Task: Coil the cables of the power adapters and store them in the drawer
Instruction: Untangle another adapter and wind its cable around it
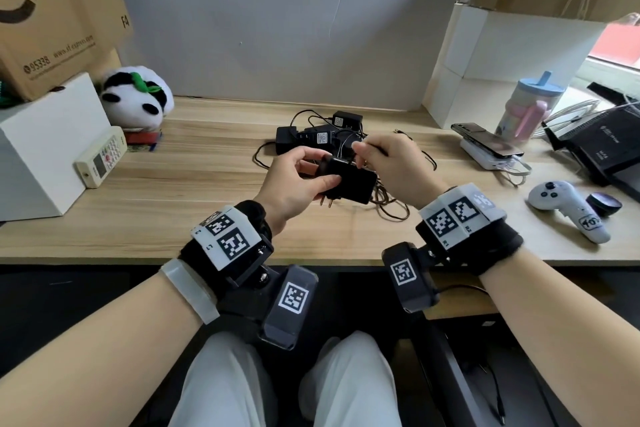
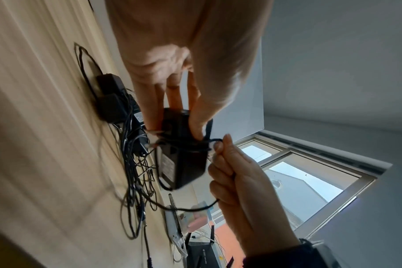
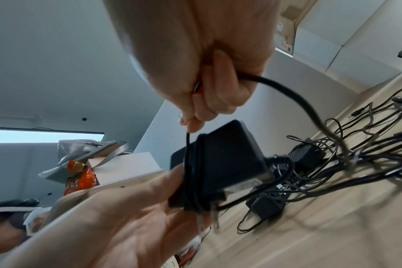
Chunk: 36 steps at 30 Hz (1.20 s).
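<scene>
My left hand [image 1: 322,166] grips a black power adapter [image 1: 349,180] above the desk's front half, prongs pointing down toward me. Several turns of its thin black cable [image 3: 190,172] are wound round the body. My right hand [image 1: 360,149] pinches that cable just above the adapter, and the rest trails from the fist [image 3: 287,92] down to the desk. In the left wrist view the left fingers [image 2: 195,127] clamp the adapter [image 2: 181,159], with the right hand [image 2: 218,145] beside it. Other black adapters [image 1: 318,137] lie in a tangle of cables [image 1: 388,204] behind. I see no drawer.
A panda plush [image 1: 136,97], a remote control [image 1: 100,158] and a white box [image 1: 45,149] stand at the left. On the right are a phone on a power bank [image 1: 488,146], a lidded cup [image 1: 530,107], a router [image 1: 602,149] and a game controller [image 1: 568,208].
</scene>
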Motion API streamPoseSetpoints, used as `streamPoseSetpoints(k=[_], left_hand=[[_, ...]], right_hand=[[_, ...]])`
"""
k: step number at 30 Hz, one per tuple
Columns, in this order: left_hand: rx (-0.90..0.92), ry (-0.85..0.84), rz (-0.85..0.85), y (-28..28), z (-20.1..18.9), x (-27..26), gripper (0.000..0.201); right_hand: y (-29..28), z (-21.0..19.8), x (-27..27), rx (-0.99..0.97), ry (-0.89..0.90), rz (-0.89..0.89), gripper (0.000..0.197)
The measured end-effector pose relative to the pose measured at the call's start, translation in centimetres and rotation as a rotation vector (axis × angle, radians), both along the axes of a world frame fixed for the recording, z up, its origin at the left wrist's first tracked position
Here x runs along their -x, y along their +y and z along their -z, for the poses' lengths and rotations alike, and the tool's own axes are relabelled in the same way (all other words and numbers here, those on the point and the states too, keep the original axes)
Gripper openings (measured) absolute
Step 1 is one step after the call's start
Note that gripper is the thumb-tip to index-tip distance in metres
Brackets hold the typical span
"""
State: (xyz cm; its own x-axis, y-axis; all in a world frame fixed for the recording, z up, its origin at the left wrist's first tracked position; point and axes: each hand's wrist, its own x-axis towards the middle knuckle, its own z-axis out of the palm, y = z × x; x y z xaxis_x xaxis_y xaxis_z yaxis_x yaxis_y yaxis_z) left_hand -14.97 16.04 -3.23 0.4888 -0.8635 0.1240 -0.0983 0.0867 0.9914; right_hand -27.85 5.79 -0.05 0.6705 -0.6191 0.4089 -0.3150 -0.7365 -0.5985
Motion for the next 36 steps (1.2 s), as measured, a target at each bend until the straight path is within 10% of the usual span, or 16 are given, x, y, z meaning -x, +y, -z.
streamPoseSetpoints(k=[5,10,20,28,36], left_hand=[[0.016,0.157,0.226,1.7,0.2,-0.8,0.031],[0.108,0.330,0.358,2.7,-0.6,-1.6,0.040],[0.222,0.640,0.006,0.3,-0.4,-1.9,0.046],[0.119,0.098,-0.061,0.5,1.6,-1.6,0.029],[0.087,0.150,0.177,1.6,1.5,-2.4,0.031]], right_hand=[[-0.7,0.0,-0.3,-0.071,-0.001,-0.039,0.034],[0.2,1.8,-0.2,-0.568,-0.059,-0.211,0.024],[3.6,4.1,-0.7,0.043,0.097,-0.099,0.037],[2.1,1.5,-0.3,0.091,-0.072,-0.099,0.031],[0.2,0.7,-0.9,-0.020,-0.152,-0.037,0.037]])
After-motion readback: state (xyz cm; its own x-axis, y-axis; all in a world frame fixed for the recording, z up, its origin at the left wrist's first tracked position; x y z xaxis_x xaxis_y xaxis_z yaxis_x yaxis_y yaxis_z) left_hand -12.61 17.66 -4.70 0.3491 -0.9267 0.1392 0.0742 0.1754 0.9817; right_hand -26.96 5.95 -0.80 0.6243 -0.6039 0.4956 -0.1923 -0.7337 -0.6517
